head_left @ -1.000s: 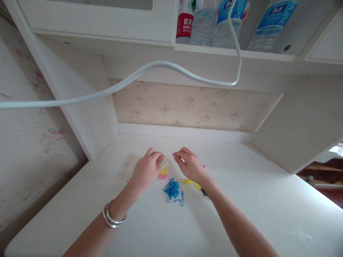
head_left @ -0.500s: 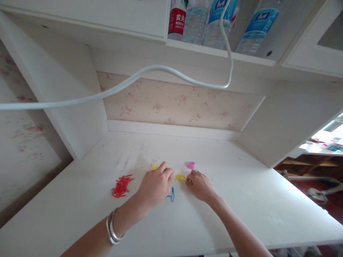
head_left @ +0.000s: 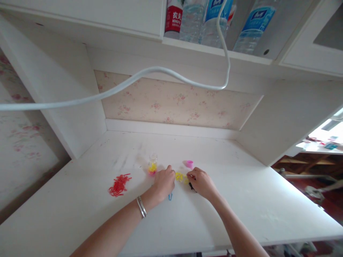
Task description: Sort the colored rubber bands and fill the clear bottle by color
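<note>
My left hand [head_left: 164,182], a silver bangle at its wrist, is closed with fingertips at the left edge of a small heap of yellow bands [head_left: 179,176]. Whatever it pinches is hidden. My right hand [head_left: 201,182] is also closed, thumb and finger together at the heap's right side; I cannot make out what is between them. A small black piece [head_left: 191,186] lies under its fingers. Beside my left hand stands a little clear jar [head_left: 153,165] with yellow and pink pieces inside. A blue loop [head_left: 170,196] shows partly below the left hand.
A tangle of thin red bands [head_left: 119,185] lies on the white tabletop [head_left: 227,221] at the left. Behind the yellow heap is a pink cap [head_left: 189,164]. A white cable [head_left: 160,69] crosses in front, and water bottles [head_left: 191,21] stand on the shelf above.
My left hand has moved right, away from the jar toward the yellow heap, uncovering the jar and covering much of the blue loop. The black piece now shows more under my right hand.
</note>
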A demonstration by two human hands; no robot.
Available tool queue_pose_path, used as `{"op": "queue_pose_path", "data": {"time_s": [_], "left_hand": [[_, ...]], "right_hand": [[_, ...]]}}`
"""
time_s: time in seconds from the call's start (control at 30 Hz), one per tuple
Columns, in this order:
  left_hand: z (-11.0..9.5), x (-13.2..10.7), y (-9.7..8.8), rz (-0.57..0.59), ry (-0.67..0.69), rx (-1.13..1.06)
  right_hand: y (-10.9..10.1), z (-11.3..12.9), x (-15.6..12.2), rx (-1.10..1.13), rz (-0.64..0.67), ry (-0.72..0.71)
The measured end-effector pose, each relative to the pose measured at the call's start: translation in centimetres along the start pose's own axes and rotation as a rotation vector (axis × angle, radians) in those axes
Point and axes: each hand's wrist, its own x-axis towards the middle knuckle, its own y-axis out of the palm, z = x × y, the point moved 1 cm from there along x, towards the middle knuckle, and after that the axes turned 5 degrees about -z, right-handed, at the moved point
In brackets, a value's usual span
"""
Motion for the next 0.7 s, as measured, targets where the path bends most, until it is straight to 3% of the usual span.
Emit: {"op": "queue_pose_path", "data": {"time_s": [0.27,0.43,0.53,0.7], "left_hand": [[0.1,-0.6,-0.6,-0.043,0.004,-0.045],[-0.1,-0.9,-1.1,-0.053,-0.004,-0.053],[-0.3,-1.1,-1.5,-0.084,-0.017,-0.066],[-0.1,-2.4,-3.4,-0.222,-0.035,-0.143]], "right_hand": [[0.8,0.8,-0.3,-0.133,0.084,-0.076],[1.0,0.5,0.1,-0.085,0.065,-0.063],[0.4,-0.1,0.4,0.025,-0.010,-0.031],[-1.0,0.4,1.2,0.301,-0.254,-0.073]]}}
